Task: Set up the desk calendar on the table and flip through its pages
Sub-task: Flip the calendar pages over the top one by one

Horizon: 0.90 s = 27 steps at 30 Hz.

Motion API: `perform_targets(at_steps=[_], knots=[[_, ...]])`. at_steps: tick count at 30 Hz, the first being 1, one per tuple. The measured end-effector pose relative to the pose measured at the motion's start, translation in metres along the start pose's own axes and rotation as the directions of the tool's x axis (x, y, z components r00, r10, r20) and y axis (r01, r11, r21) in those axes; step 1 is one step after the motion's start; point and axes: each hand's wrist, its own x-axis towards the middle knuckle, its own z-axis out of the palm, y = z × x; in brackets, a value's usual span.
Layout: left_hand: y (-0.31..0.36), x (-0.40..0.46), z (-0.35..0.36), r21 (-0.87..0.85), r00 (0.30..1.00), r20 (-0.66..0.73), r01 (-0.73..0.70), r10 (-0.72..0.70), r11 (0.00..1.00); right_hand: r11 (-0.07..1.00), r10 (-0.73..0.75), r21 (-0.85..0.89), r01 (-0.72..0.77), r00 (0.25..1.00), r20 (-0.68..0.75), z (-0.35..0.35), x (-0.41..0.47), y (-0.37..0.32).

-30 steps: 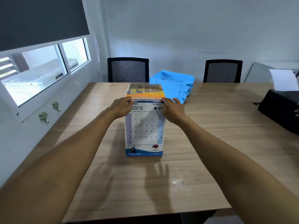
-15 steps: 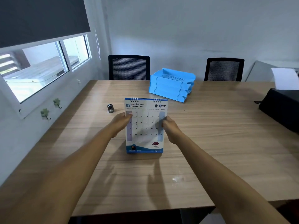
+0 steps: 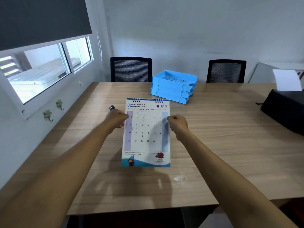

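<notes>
Left hand: the left hand (image 3: 116,120) is curled, its fingers closed on the left edge of the calendar about a third of the way down; the fingertips are hidden behind the sheet.
Right hand: the right hand (image 3: 177,124) is curled the same way, pinching the right edge at much the same height; its thumb tip lies over the blue Saturday column.
Calendar: the white spiral-bound desk calendar (image 3: 146,134) is held between the two hands near the middle of the table, its face turned to the camera and leaning back slightly. Whether its bottom edge touches the tabletop I cannot tell; a soft shadow lies just below it.
Calendar page: a blue "02" and "FEBRUARY 2026" head the page beside Thai lettering, with a small logo at the 1 o'clock corner. The date grid runs 1 to 28, with a lilac column at the left and a pale blue column at the right. A blue wave band crosses the bottom, with a dark red flower at its 5 o'clock corner.
Binding: two short sets of wire loops along the top edge.
Table: the light wood-grain table (image 3: 222,145).
At 1 o'clock of the calendar: a stack of light blue plastic letter trays (image 3: 172,86), well apart.
At 10 o'clock: a small dark metal object (image 3: 112,108) just beyond the left hand, too small to identify.
Far side: two black mesh-backed chairs (image 3: 130,69).
</notes>
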Motion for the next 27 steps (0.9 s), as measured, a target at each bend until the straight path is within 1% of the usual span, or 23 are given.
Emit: perform_targets(at_steps=[2, 4, 6, 7, 8, 9, 10, 11, 12, 13, 14, 15, 16, 17, 18, 20, 23, 26, 27], knots=[[0.006, -0.001, -0.011, -0.099, 0.999, -0.008, 0.031, -0.032, 0.995, 0.989, 0.081, 0.120, -0.087, 0.995, 0.052, -0.011, 0.000, -0.010], [0.013, -0.003, -0.020, -0.272, 0.998, 0.017, 0.070, -0.068, 0.960, 0.940, 0.127, 0.291, -0.176, 0.976, 0.179, -0.021, -0.001, -0.020], [0.024, -0.004, -0.029, -0.428, 0.997, 0.049, 0.076, -0.061, 0.901, 0.861, 0.064, 0.470, -0.195, 0.958, 0.280, -0.026, 0.002, -0.030], [0.029, -0.003, -0.031, -0.523, 0.996, 0.082, 0.071, -0.032, 0.850, 0.802, 0.014, 0.566, -0.190, 0.954, 0.300, -0.027, 0.002, -0.035], [0.033, -0.001, -0.033, -0.634, 0.993, 0.118, 0.080, -0.005, 0.769, 0.745, -0.021, 0.640, -0.189, 0.952, 0.305, -0.026, 0.003, -0.041], [0.038, -0.002, -0.033, -0.716, 0.989, 0.146, 0.093, 0.018, 0.692, 0.726, -0.046, 0.668, -0.162, 0.958, 0.282, -0.023, 0.003, -0.046], [0.043, -0.004, -0.032, -0.739, 0.988, 0.150, 0.083, 0.044, 0.668, 0.774, -0.081, 0.628, -0.081, 0.971, 0.225, -0.020, 0.003, -0.050], [0.047, -0.005, -0.027, -0.700, 0.989, 0.121, 0.024, 0.085, 0.713, 0.855, -0.134, 0.517, 0.026, 0.976, 0.173, -0.016, 0.003, -0.052], [0.053, -0.011, -0.020, -0.576, 0.985, 0.085, -0.076, 0.152, 0.814, 0.922, -0.215, 0.355, 0.154, 0.966, 0.140, -0.012, 0.004, -0.052], [0.057, -0.017, -0.014, -0.376, 0.971, 0.074, -0.184, 0.228, 0.908, 0.939, -0.321, 0.173, 0.297, 0.938, 0.130, -0.009, 0.006, -0.051], [0.059, -0.020, -0.007, -0.136, 0.950, 0.081, -0.288, 0.301, 0.948, 0.909, -0.411, -0.013, 0.417, 0.899, 0.150, -0.006, 0.009, -0.048], [0.059, -0.019, -0.003, 0.087, 0.934, 0.088, -0.354, 0.347, 0.931, 0.848, -0.453, -0.209, 0.487, 0.871, 0.190, -0.003, 0.014, -0.045], [0.056, -0.014, 0.001, 0.231, 0.923, 0.109, -0.384, 0.369, 0.894, 0.778, -0.439, -0.389, 0.493, 0.870, 0.225, -0.001, 0.017, -0.044], [0.053, -0.008, 0.003, 0.306, 0.921, 0.133, -0.389, 0.366, 0.869, 0.716, -0.399, -0.519, 0.467, 0.884, 0.245, -0.001, 0.020, -0.043], [0.049, -0.002, 0.004, 0.346, 0.926, 0.153, -0.377, 0.344, 0.859, 0.669, -0.358, -0.604, 0.433, 0.900, 0.249, 0.000, 0.022, -0.044], [0.042, 0.006, 0.003, 0.414, 0.941, 0.181, -0.336, 0.285, 0.846, 0.606, -0.311, -0.690, 0.396, 0.916, 0.253, 0.001, 0.023, -0.044], [0.036, 0.013, 0.003, 0.441, 0.953, 0.194, -0.298, 0.235, 0.846, 0.588, -0.277, -0.718, 0.373, 0.927, 0.254, 0.002, 0.026, -0.040], [0.033, 0.017, 0.002, 0.414, 0.949, 0.174, -0.314, 0.265, 0.854, 0.628, -0.289, -0.681, 0.377, 0.925, 0.245, 0.000, 0.025, -0.038], [0.030, 0.017, 0.002, 0.393, 0.949, 0.143, -0.315, 0.280, 0.864, 0.673, -0.299, -0.641, 0.369, 0.928, 0.220, 0.000, 0.026, -0.035]])
